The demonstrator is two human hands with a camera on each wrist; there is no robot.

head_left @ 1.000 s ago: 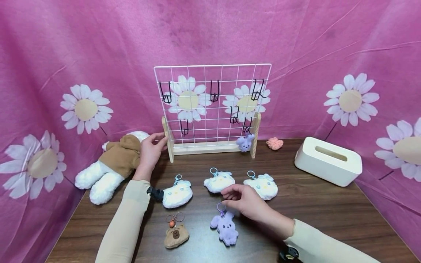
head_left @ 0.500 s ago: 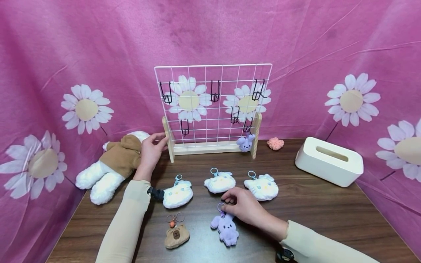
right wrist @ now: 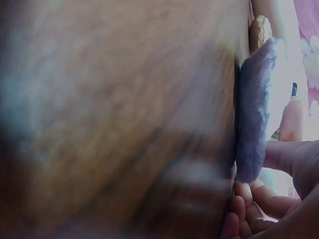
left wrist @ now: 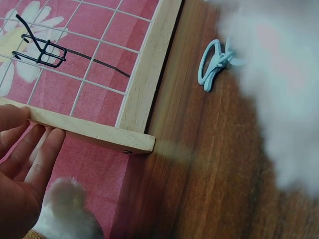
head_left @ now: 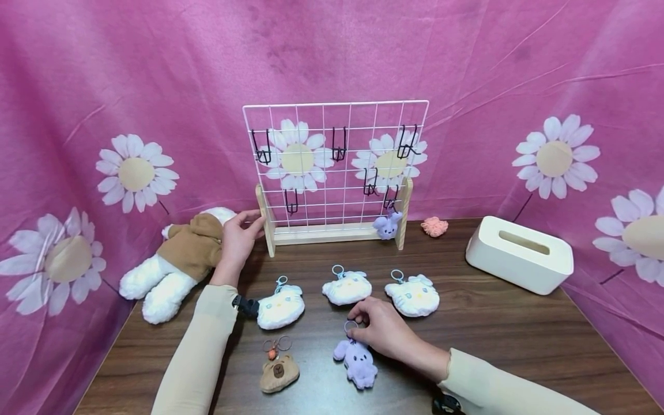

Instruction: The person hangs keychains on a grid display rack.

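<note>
A white wire grid rack [head_left: 337, 104] on a wooden stand holds several black hooks, and a small purple plush keychain [head_left: 387, 226] hangs from the lowest right one. My left hand [head_left: 240, 239] pinches the rack's left wooden post [left wrist: 94, 130], thumb on one side and fingers on the other. On the table, my right hand [head_left: 384, 327] pinches a purple bunny keychain [head_left: 359, 364] at its ring, beside the bunny's head. The right wrist view shows the bunny's plush edge [right wrist: 255, 109] close to my thumb; the ring is hidden there.
Three white cat plush keychains [head_left: 280, 308] lie in a row before the rack. A brown capybara keychain [head_left: 279, 374] lies front left. A plush dog [head_left: 189, 248] rests at the left, a white tissue box [head_left: 519, 253] at the right. A pink fluffy piece [head_left: 433, 226] sits right of the rack.
My right hand has come down and slightly left onto the purple bunny keychain's ring, which has shifted a little. My left hand stays on the post.
</note>
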